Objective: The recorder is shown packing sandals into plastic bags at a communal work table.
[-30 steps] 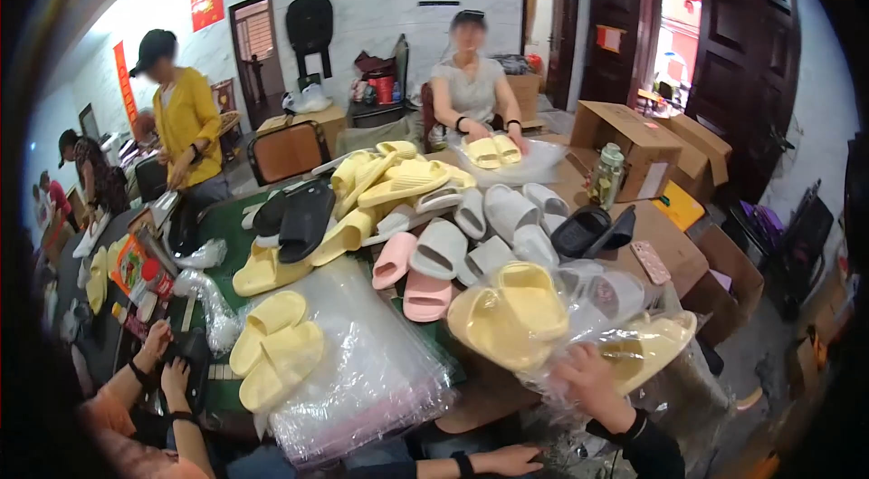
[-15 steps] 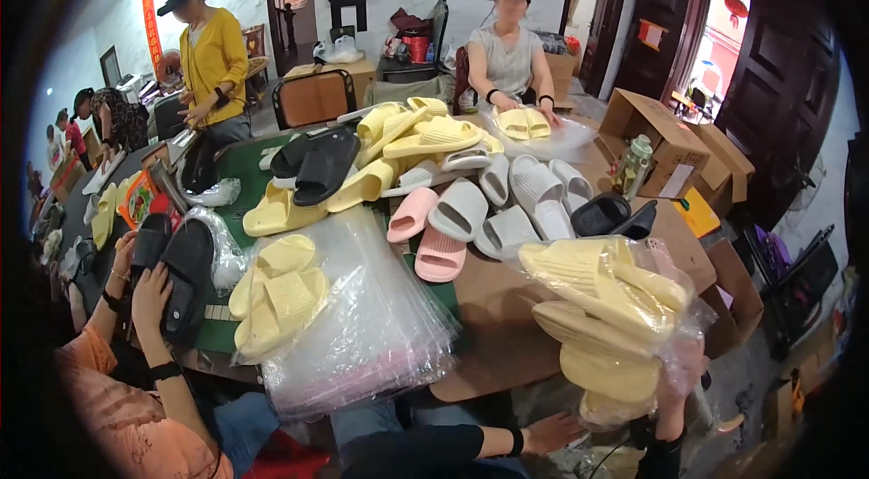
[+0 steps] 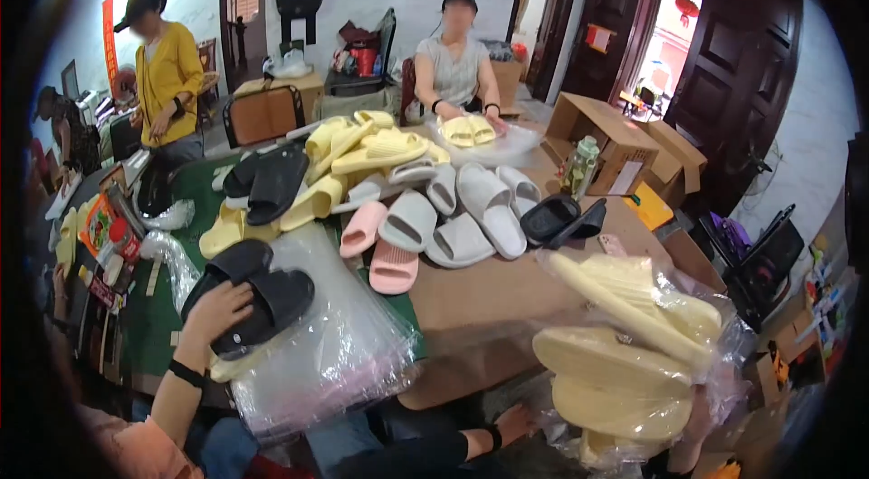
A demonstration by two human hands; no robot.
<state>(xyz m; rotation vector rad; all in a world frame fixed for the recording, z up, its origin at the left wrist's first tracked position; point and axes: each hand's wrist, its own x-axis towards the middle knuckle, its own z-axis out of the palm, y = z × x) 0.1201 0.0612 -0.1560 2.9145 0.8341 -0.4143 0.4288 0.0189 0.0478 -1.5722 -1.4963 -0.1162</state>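
My right hand [image 3: 695,432] is at the lower right, partly covered by clear plastic. It is closed on a bunch of bagged yellow slippers [image 3: 615,379], which hang past the table's near edge. Low in the middle, close to the left side of those bags, is my left hand [image 3: 512,425]; its fingers are blurred and partly hidden. In front of me lies a stack of clear plastic bags [image 3: 335,334]. A co-worker's hand [image 3: 220,309] from the left rests on a pair of black slippers [image 3: 258,298], lying over yellow slippers on the stack.
Mid-table is a heap of yellow slippers [image 3: 380,151], grey slippers [image 3: 489,207], pink slippers [image 3: 394,266] and black slippers [image 3: 548,218]. A bottle [image 3: 580,162] and cardboard boxes [image 3: 602,139] stand at the right. Across the table, a person [image 3: 457,71] handles yellow slippers; another stands far left.
The view has swung right. The co-worker's black slippers have moved right onto the yellow pair on the bag stack. My left hand is nearer the bagged slippers, which have spread and tilted.
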